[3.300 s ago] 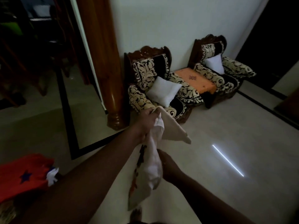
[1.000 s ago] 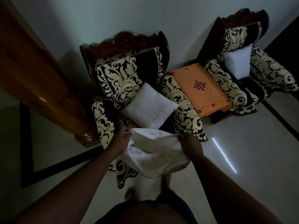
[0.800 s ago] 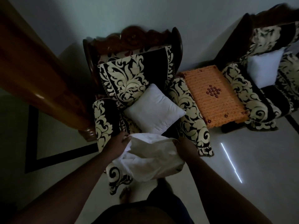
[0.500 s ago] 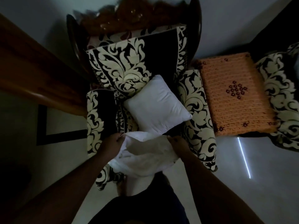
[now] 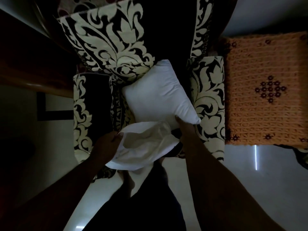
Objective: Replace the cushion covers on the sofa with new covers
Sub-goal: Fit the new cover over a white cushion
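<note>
Overhead view, dim light. The left hand (image 5: pixel 106 145) pinches the near-left edge of a white cushion cover (image 5: pixel 143 147), fingers curled round the cloth so that the cover's mouth gapes open towards the chair. The right hand (image 5: pixel 184 129) grips the near corner of a bare white cushion (image 5: pixel 160 94), fingers curled over its lower edge; whether it also holds the cover's right edge cannot be told. The cushion lies tilted on the seat of an armchair (image 5: pixel 208 97) upholstered in a black-and-cream leaf pattern, its far corner against the backrest and its near edge touching the open mouth of the cover. The cover hangs in front of the seat, its lower part sagging between the two forearms. Just beside the chair's right armrest stands a low table under an orange woven cloth (image 5: pixel 265 90) with a dark diamond motif. A pale glossy floor (image 5: pixel 250 172) with a black inlaid band lies below, and a wooden pillar (image 5: pixel 33 64) crosses the left side.
</note>
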The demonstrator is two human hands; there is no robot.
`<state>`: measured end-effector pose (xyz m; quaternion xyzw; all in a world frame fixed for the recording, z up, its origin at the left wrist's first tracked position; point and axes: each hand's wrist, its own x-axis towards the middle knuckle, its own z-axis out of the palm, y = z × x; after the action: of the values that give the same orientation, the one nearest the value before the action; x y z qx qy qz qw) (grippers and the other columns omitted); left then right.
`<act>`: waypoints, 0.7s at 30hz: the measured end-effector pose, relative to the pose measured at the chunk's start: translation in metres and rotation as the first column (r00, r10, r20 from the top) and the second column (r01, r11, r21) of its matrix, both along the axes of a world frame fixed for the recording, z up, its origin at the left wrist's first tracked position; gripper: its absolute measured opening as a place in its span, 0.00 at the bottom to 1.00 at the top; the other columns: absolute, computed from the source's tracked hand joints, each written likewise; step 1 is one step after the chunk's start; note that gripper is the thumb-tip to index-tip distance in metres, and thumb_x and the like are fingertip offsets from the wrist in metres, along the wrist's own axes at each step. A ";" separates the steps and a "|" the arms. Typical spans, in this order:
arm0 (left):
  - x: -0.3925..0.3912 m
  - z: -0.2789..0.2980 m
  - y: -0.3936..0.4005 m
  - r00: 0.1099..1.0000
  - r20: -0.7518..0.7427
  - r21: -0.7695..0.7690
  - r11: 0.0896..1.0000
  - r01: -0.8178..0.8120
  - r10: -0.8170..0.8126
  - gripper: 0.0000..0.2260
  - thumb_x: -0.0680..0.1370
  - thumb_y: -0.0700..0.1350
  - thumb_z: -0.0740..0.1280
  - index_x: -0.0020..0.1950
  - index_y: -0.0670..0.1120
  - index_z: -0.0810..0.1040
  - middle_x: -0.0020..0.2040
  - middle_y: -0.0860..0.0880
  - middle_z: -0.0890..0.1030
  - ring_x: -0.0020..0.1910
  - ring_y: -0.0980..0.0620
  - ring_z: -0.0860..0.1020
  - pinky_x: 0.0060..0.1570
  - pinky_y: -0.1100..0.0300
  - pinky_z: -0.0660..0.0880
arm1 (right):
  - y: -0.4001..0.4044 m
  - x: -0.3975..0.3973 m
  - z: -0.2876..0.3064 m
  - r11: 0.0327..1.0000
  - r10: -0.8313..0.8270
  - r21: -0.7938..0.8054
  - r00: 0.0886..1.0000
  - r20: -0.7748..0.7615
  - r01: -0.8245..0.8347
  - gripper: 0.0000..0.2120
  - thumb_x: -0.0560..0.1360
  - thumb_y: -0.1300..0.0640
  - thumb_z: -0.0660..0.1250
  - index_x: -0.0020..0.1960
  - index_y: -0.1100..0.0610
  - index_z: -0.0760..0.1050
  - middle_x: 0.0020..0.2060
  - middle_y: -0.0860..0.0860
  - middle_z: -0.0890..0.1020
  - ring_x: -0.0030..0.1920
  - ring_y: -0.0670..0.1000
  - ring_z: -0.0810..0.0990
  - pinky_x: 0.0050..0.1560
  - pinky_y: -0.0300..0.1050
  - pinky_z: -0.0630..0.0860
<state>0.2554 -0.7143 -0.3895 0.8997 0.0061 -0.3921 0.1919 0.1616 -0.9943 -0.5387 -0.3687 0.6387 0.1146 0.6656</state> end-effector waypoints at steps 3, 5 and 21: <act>-0.001 0.001 0.005 0.998 -0.027 -0.005 0.998 -0.056 0.056 0.12 0.85 0.53 0.60 0.53 0.49 0.80 0.43 0.53 0.79 0.48 0.50 0.78 0.47 0.57 0.69 | -0.001 0.018 -0.011 0.998 -0.056 -0.034 0.997 -0.054 0.054 0.55 0.67 0.46 0.82 0.82 0.50 0.51 0.73 0.54 0.68 0.69 0.59 0.71 0.64 0.58 0.73; 0.000 0.004 0.006 0.998 -0.016 0.003 0.998 -0.059 0.059 0.14 0.85 0.52 0.59 0.55 0.47 0.81 0.45 0.52 0.80 0.50 0.48 0.79 0.50 0.56 0.70 | 0.006 0.027 -0.017 0.985 -0.098 -0.141 0.995 0.018 0.100 0.60 0.60 0.45 0.85 0.82 0.51 0.53 0.75 0.53 0.67 0.71 0.57 0.70 0.70 0.60 0.70; 0.011 0.025 0.042 0.992 0.130 0.187 0.982 -0.028 0.004 0.19 0.85 0.55 0.57 0.65 0.46 0.80 0.60 0.41 0.83 0.59 0.39 0.79 0.57 0.51 0.73 | 0.058 0.057 0.088 0.184 0.581 -0.937 0.801 -0.141 -0.298 0.18 0.68 0.49 0.74 0.47 0.62 0.77 0.43 0.58 0.81 0.47 0.62 0.80 0.50 0.57 0.77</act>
<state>0.2661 -0.6722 -0.3648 0.9371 0.0379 -0.3293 0.1092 0.2190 -0.9360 -0.4510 -0.8581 0.3605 -0.1301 0.3416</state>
